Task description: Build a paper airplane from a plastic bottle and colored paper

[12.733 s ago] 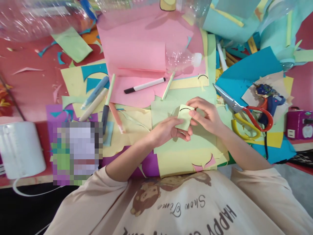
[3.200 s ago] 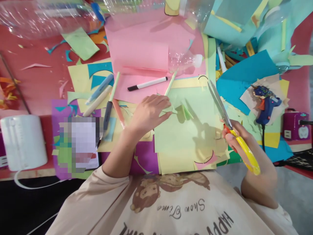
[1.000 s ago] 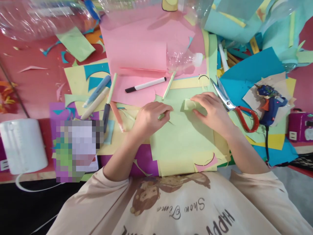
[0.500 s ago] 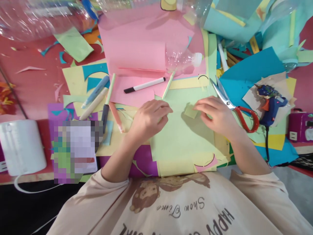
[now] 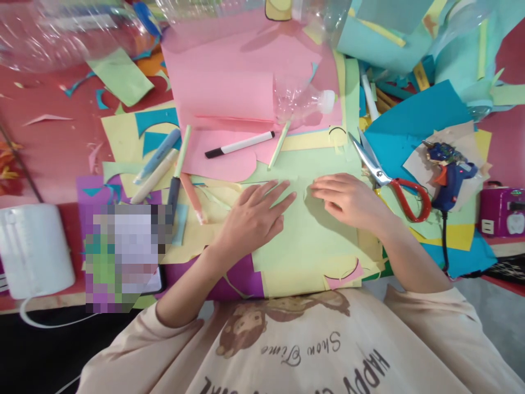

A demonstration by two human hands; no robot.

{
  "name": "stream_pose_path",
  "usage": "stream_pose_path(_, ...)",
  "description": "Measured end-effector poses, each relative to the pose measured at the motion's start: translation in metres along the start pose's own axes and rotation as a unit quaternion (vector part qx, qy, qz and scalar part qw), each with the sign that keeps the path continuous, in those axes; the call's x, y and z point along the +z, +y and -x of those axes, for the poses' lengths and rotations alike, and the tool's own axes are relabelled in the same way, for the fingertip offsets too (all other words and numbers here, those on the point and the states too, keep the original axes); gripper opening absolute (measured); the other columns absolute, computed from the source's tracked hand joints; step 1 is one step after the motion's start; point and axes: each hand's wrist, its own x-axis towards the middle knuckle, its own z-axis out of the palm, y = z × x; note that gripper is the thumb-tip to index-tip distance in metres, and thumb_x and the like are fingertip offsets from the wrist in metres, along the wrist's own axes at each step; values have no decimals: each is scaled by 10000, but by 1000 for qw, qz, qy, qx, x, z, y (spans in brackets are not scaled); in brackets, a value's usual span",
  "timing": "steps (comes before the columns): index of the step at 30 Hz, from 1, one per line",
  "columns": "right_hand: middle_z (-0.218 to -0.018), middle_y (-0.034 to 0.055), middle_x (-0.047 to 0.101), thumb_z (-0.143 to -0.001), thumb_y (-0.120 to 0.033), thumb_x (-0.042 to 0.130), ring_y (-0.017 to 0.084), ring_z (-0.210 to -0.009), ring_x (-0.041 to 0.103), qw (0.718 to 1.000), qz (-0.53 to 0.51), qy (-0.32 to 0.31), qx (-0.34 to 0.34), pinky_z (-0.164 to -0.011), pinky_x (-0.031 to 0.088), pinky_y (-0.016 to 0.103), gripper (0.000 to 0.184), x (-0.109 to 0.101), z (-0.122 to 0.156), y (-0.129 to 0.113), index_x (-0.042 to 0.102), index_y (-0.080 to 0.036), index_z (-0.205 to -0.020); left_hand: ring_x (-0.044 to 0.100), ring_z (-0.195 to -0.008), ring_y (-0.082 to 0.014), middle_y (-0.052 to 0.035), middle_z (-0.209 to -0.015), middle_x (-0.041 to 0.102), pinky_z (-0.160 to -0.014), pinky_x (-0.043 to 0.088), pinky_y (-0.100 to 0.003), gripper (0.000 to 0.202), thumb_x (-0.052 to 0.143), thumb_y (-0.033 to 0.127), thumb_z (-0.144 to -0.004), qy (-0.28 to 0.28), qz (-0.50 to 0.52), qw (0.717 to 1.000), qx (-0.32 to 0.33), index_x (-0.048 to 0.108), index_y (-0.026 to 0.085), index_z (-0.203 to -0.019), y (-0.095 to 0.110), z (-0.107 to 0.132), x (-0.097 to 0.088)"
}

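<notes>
My left hand [image 5: 256, 219] rests on the pale green paper sheet [image 5: 303, 246], its fingers spread and nothing in them. Facing it, my right hand [image 5: 348, 200] is low over the same sheet, fingers together at a small pale green piece of paper [image 5: 304, 189] that blends into the sheet. The grip on that piece is partly hidden. A narrow rolled green paper strip [image 5: 279, 145] lies just beyond my hands. Further up are a white marker with a black cap [image 5: 240, 144] and red-handled scissors [image 5: 383, 176], the scissors lying open right of my right hand.
A clear plastic bottle [image 5: 303, 101] lies partly wrapped in pink paper [image 5: 229, 98]. On the right, a blue glue gun [image 5: 453, 183] sits on a paper scrap. Several pens, including a blue one [image 5: 158, 156], lie left. A white box-like device [image 5: 35, 249] stands at far left.
My right hand has brought the small green piece left and down onto the sheet. My left hand has spread its fingers and moved slightly nearer to me.
</notes>
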Motion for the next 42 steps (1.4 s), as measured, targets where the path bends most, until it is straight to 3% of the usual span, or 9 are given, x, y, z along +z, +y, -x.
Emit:
stream_pose_path(7,-1130,89,711,-881,-53,420,220,-1094,649,1000,-17,-10,2,-930,545,405,345,3,-1,2,704,-164,-1042,537,-1248,-318,-182,-1381,543,-948,484,-460,496,438,92,-866,18,-19,1000,-16,518,161,-1350,14,-19,11)
stream_pose_path(14,-1147,106,698,-868,-44,444,256,-1166,591,999,-38,-27,1,-969,528,459,353,1,-2,2,701,-157,-1082,620,-1134,-260,-113,-1246,657,-926,519,-412,378,443,101,-865,78,29,997,2,628,159,-1190,6,-15,14)
stream_pose_path(31,-1239,124,655,-893,-70,477,273,-1218,549,997,-28,-68,-1,-983,511,486,315,-3,0,1,727,-176,-1052,594,-1195,-279,-114,-1292,633,-938,514,-458,423,468,91,-849,47,76,996,-2,624,208,-1224,3,-13,15)
stream_pose_path(42,-1245,130,651,-894,-74,486,282,-1217,555,997,-15,-69,-13,-986,509,471,301,-5,2,2,734,-160,-1040,610,-1171,-269,-120,-1274,645,-924,527,-429,381,459,105,-863,70,33,997,17,626,162,-1200,2,-13,15)
